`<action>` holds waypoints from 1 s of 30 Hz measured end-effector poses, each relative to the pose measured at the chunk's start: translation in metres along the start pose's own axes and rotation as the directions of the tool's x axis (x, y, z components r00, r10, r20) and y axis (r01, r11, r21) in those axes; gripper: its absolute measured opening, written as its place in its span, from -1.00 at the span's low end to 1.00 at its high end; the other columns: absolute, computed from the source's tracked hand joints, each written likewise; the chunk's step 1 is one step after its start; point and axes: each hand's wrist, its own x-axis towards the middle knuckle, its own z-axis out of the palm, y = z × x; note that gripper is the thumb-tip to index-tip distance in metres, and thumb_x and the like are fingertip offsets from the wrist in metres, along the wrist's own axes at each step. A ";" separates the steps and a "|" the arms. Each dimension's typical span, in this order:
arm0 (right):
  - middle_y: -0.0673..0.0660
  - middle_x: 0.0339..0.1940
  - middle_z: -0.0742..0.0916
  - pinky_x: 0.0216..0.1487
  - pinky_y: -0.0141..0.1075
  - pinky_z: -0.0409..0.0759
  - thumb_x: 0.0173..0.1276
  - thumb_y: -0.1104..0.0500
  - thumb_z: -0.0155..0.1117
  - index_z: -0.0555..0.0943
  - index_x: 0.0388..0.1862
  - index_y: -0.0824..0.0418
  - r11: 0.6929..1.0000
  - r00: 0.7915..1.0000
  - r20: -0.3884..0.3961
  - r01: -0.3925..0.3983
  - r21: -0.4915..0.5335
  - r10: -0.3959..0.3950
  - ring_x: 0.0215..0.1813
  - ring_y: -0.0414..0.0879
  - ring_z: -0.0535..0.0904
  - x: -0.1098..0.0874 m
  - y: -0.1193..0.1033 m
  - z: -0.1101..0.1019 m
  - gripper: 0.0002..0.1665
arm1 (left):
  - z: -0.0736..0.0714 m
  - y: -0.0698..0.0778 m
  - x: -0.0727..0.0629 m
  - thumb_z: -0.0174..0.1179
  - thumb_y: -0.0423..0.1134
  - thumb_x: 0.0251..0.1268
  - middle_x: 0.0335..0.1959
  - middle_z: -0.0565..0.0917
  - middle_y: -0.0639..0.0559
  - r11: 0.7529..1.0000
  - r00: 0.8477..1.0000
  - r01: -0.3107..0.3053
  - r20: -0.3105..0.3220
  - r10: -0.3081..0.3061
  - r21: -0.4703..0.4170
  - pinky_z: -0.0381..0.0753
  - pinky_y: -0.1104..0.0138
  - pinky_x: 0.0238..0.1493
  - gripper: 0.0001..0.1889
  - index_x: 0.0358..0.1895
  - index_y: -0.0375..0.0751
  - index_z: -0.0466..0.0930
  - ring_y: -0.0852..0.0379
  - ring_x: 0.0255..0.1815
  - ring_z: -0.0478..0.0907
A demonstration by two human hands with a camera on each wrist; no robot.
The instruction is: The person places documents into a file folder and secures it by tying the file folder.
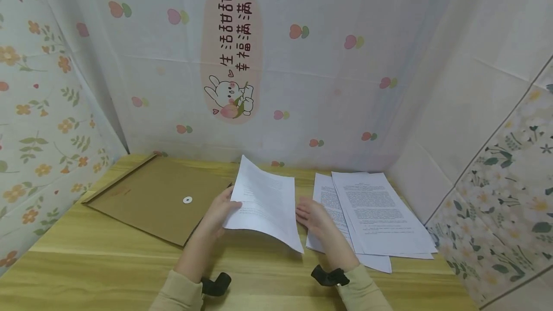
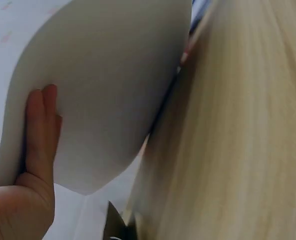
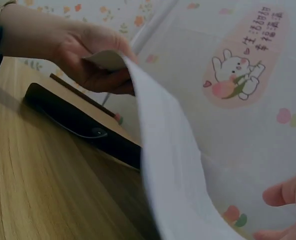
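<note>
A white printed paper (image 1: 265, 205) is held up off the table, curved and tilted, in the middle of the head view. My left hand (image 1: 218, 212) pinches its left edge, thumb on the printed side. Behind the sheet, the fingers of that hand (image 2: 40, 130) lie against its blank back in the left wrist view. Whether it is one sheet or several, I cannot tell. By the paper's right edge is my right hand (image 1: 314, 217); the right wrist view shows its fingers (image 3: 282, 195) spread and apart from the paper (image 3: 162, 145).
A brown document envelope (image 1: 147, 196) with a white round button (image 1: 187, 200) lies at the left; its near right edge looks dark. Several printed sheets (image 1: 376, 210) overlap at the right. Patterned cloth (image 1: 328, 85) hangs behind the wood-grain table (image 1: 259, 282).
</note>
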 end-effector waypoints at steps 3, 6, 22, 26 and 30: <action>0.60 0.34 0.23 0.34 0.10 0.21 0.51 0.23 -0.14 0.01 0.43 0.54 0.998 0.999 0.031 -0.009 -0.056 0.010 0.37 0.39 0.18 -0.003 0.001 0.003 -0.36 | 0.000 0.007 -0.002 -0.08 -0.51 0.32 0.25 0.40 -0.33 0.998 1.000 -0.015 0.023 0.017 -0.060 0.67 0.18 -0.24 -0.34 0.49 -0.29 0.00 -0.03 -0.16 0.64; 0.48 0.17 0.46 0.18 -0.02 0.43 0.47 0.23 -0.05 0.14 0.35 0.56 0.993 0.997 0.070 -0.005 -0.119 0.013 0.18 0.25 0.44 -0.006 0.002 0.005 -0.40 | 0.000 0.014 -0.004 -0.09 -0.52 0.32 0.25 0.40 -0.35 0.995 0.998 -0.033 0.046 0.038 -0.098 0.67 0.18 -0.23 -0.35 0.49 -0.28 0.01 0.01 -0.17 0.65; 0.21 0.10 0.60 0.06 -0.27 0.55 0.43 0.31 0.03 0.30 0.31 0.40 0.988 0.996 0.039 0.077 0.137 -0.083 0.08 -0.01 0.59 -0.006 -0.005 0.005 -0.50 | -0.017 0.027 -0.010 -0.19 -0.15 0.53 -0.20 0.65 0.07 0.980 0.992 0.013 0.128 0.013 -0.201 0.57 0.42 -0.27 -0.47 0.43 -0.35 0.11 0.19 -0.27 0.63; 0.26 0.22 0.50 0.12 -0.27 0.49 0.43 0.34 -0.02 0.23 0.34 0.41 0.975 0.989 -0.022 0.150 0.164 -0.148 0.18 0.03 0.50 -0.010 -0.010 0.007 -0.49 | -0.016 0.029 -0.012 -0.34 0.14 0.53 -0.20 0.67 0.01 0.948 0.986 -0.018 0.154 0.070 -0.318 0.59 0.36 -0.27 -0.39 0.22 -0.37 0.31 0.13 -0.25 0.65; 0.27 0.22 0.48 0.13 -0.28 0.49 0.43 0.37 -0.02 0.22 0.32 0.44 0.957 0.977 -0.106 0.205 0.208 -0.186 0.16 -0.01 0.51 -0.014 -0.013 0.012 -0.50 | -0.013 0.027 -0.012 -0.51 0.20 0.52 -0.07 0.64 -0.08 0.917 0.938 -0.104 0.268 0.218 -0.384 0.65 0.23 -0.21 -0.29 0.32 -0.36 0.22 0.03 -0.15 0.66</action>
